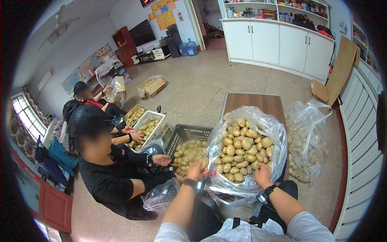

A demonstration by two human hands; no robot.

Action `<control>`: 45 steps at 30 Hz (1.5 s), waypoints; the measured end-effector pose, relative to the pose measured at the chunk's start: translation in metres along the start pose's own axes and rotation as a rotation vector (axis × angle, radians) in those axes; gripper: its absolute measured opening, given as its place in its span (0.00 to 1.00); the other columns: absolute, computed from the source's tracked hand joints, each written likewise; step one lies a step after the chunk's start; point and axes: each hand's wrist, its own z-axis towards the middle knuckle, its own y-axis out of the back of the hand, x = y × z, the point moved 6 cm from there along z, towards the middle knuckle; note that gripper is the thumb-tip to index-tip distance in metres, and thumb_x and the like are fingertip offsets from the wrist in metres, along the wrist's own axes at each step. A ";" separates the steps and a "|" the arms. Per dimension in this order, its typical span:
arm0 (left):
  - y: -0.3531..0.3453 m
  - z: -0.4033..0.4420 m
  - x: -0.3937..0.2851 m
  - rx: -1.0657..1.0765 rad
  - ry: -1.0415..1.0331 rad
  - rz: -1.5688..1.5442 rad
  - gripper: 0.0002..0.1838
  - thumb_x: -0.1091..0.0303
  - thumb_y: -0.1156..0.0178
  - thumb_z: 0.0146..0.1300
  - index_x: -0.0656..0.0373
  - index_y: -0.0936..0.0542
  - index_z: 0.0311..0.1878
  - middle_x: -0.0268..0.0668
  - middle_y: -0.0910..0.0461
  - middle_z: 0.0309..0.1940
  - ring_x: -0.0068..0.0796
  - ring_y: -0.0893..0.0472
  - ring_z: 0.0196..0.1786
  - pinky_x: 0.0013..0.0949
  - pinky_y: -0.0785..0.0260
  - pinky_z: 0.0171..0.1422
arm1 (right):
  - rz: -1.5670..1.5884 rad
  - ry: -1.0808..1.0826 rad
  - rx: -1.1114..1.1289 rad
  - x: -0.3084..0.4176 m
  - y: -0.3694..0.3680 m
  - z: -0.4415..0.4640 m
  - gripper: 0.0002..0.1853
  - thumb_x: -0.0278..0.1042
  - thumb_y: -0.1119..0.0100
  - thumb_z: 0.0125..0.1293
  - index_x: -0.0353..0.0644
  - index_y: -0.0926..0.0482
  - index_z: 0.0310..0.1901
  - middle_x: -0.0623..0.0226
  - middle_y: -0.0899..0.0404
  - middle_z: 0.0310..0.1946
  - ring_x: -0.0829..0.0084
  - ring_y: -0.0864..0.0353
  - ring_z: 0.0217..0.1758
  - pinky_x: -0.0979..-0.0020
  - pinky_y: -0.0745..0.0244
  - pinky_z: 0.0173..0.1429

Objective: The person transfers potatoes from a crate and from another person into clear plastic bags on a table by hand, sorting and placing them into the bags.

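A clear plastic bag point(278, 131), spread open on a brown table point(253, 103), is full of potatoes point(242, 149). My left hand point(195, 171) is closed on a potato point(204, 163) between this bag and a grey crate point(183, 135). The crate holds more potatoes, somewhat blurred. At the lower right part of the bag, my right hand point(263, 174) touches the potatoes, its fingertips partly hidden among them; whether it grips one is unclear. Dark bands with small devices are on both my wrists.
A co-worker in black point(109, 177) sits close on the left, hands near the grey crate. Further people sit behind, by a white crate point(164, 125) of potatoes. A filled plastic bag point(308, 141) stands right of the table. A box point(151, 87) lies on the floor beyond.
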 end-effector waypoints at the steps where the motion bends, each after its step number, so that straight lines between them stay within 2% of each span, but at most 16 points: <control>1: 0.008 0.003 0.001 -0.027 -0.005 -0.030 0.19 0.59 0.43 0.70 0.62 0.28 0.56 0.46 0.25 0.49 0.43 0.22 0.43 0.40 0.21 0.37 | 0.001 0.000 0.000 -0.002 -0.001 -0.001 0.16 0.29 0.42 0.56 0.39 0.23 0.47 0.50 0.22 0.44 0.51 0.25 0.51 0.54 0.32 0.58; 3: 0.032 0.019 0.010 -0.054 -0.011 -0.061 0.19 0.59 0.44 0.70 0.62 0.28 0.56 0.46 0.25 0.49 0.43 0.21 0.42 0.41 0.20 0.37 | -0.015 0.011 0.015 -0.004 -0.003 -0.003 0.14 0.28 0.42 0.55 0.39 0.23 0.44 0.50 0.23 0.45 0.50 0.28 0.54 0.52 0.35 0.60; 7: 0.101 0.094 0.030 0.037 -0.549 0.923 0.17 0.60 0.43 0.68 0.63 0.26 0.53 0.45 0.21 0.42 0.43 0.18 0.39 0.40 0.20 0.39 | -0.150 0.007 0.056 0.000 -0.005 -0.008 0.14 0.28 0.41 0.54 0.38 0.23 0.44 0.51 0.24 0.45 0.48 0.28 0.53 0.51 0.34 0.59; 9: 0.101 0.092 0.023 0.053 -0.700 1.139 0.18 0.60 0.42 0.67 0.64 0.25 0.52 0.45 0.19 0.39 0.42 0.17 0.37 0.40 0.21 0.39 | -0.201 0.005 0.067 0.003 -0.005 -0.012 0.14 0.28 0.42 0.53 0.37 0.24 0.44 0.51 0.26 0.47 0.47 0.29 0.53 0.51 0.34 0.59; 14: 0.084 0.051 -0.004 -0.167 -0.490 1.915 0.24 0.45 0.37 0.57 0.59 0.17 0.40 0.46 0.16 0.30 0.43 0.16 0.31 0.48 0.26 0.39 | -0.221 0.001 0.129 -0.010 -0.018 -0.015 0.19 0.28 0.43 0.53 0.37 0.27 0.49 0.50 0.29 0.53 0.43 0.31 0.56 0.51 0.34 0.60; 15: 0.075 0.027 -0.019 -0.259 -0.626 1.786 0.25 0.40 0.39 0.57 0.55 0.16 0.32 0.45 0.18 0.24 0.43 0.17 0.31 0.49 0.26 0.40 | -0.214 0.028 0.120 -0.013 -0.020 -0.015 0.19 0.27 0.43 0.53 0.37 0.27 0.48 0.50 0.29 0.52 0.42 0.31 0.54 0.51 0.33 0.59; 18: 0.055 0.007 -0.038 -0.225 -0.863 1.800 0.23 0.44 0.39 0.59 0.58 0.18 0.37 0.42 0.19 0.27 0.40 0.18 0.30 0.52 0.26 0.40 | -0.208 0.061 0.114 -0.009 -0.016 -0.017 0.18 0.27 0.43 0.51 0.36 0.28 0.47 0.50 0.29 0.50 0.42 0.29 0.51 0.50 0.32 0.56; 19: 0.060 0.006 -0.040 -0.169 -0.594 0.855 0.20 0.49 0.38 0.61 0.59 0.20 0.40 0.40 0.20 0.29 0.39 0.19 0.30 0.51 0.25 0.41 | -0.214 0.048 0.116 -0.009 -0.016 -0.019 0.18 0.27 0.43 0.51 0.36 0.28 0.47 0.50 0.29 0.50 0.42 0.29 0.51 0.50 0.32 0.56; 22: -0.004 -0.049 -0.067 -0.064 -0.341 0.025 0.10 0.64 0.45 0.69 0.61 0.25 0.47 0.35 0.23 0.36 0.28 0.22 0.31 0.35 0.22 0.34 | -0.318 0.124 0.113 0.004 -0.008 -0.022 0.13 0.28 0.43 0.51 0.34 0.24 0.41 0.53 0.26 0.45 0.50 0.25 0.46 0.55 0.29 0.50; 25: -0.081 -0.131 -0.118 0.088 -0.419 0.101 0.07 0.70 0.47 0.71 0.61 0.24 0.45 0.34 0.22 0.32 0.23 0.23 0.27 0.30 0.24 0.30 | -0.264 0.276 0.104 -0.004 -0.023 -0.025 0.14 0.26 0.44 0.52 0.35 0.25 0.42 0.49 0.27 0.44 0.44 0.26 0.47 0.48 0.29 0.51; 29: -0.165 -0.265 -0.174 0.338 -0.595 0.408 0.07 0.72 0.50 0.71 0.66 0.25 0.44 0.36 0.22 0.31 0.21 0.24 0.26 0.26 0.27 0.32 | -0.264 0.130 0.173 0.003 -0.017 -0.030 0.13 0.25 0.45 0.52 0.34 0.25 0.42 0.48 0.28 0.45 0.43 0.26 0.48 0.48 0.29 0.52; 31: -0.194 -0.336 -0.180 0.578 -0.679 0.545 0.09 0.68 0.45 0.68 0.64 0.23 0.41 0.36 0.21 0.24 0.29 0.21 0.26 0.30 0.28 0.27 | -0.221 0.098 0.221 0.000 -0.023 -0.031 0.13 0.25 0.47 0.54 0.33 0.25 0.42 0.44 0.29 0.46 0.41 0.24 0.43 0.48 0.27 0.50; 34: -0.218 -0.407 -0.182 1.202 -1.112 0.839 0.16 0.66 0.41 0.63 0.63 0.21 0.52 0.41 0.21 0.38 0.37 0.19 0.35 0.33 0.24 0.36 | -0.183 0.128 0.252 -0.007 -0.034 -0.032 0.13 0.25 0.48 0.55 0.35 0.25 0.44 0.42 0.30 0.48 0.39 0.25 0.45 0.46 0.28 0.53; 35: -0.224 -0.425 -0.178 1.344 -1.085 0.916 0.23 0.62 0.36 0.60 0.66 0.21 0.56 0.48 0.22 0.53 0.42 0.18 0.43 0.33 0.22 0.42 | -0.178 0.095 0.252 -0.004 -0.031 -0.033 0.14 0.25 0.48 0.55 0.34 0.25 0.44 0.42 0.30 0.47 0.39 0.26 0.47 0.46 0.28 0.53; 41: -0.263 -0.444 -0.168 1.027 -1.364 0.509 0.14 0.72 0.34 0.49 0.68 0.15 0.40 0.49 0.19 0.39 0.34 0.18 0.31 0.28 0.25 0.28 | -0.187 0.101 0.281 -0.004 -0.029 -0.036 0.18 0.27 0.41 0.53 0.35 0.27 0.47 0.44 0.29 0.47 0.41 0.27 0.50 0.50 0.30 0.56; 45: -0.260 -0.450 -0.174 1.028 -1.403 0.605 0.13 0.70 0.34 0.46 0.66 0.15 0.36 0.47 0.18 0.35 0.33 0.18 0.32 0.28 0.27 0.27 | -0.213 0.080 0.313 -0.011 -0.034 -0.034 0.19 0.28 0.41 0.54 0.35 0.28 0.49 0.43 0.30 0.49 0.41 0.28 0.51 0.49 0.30 0.56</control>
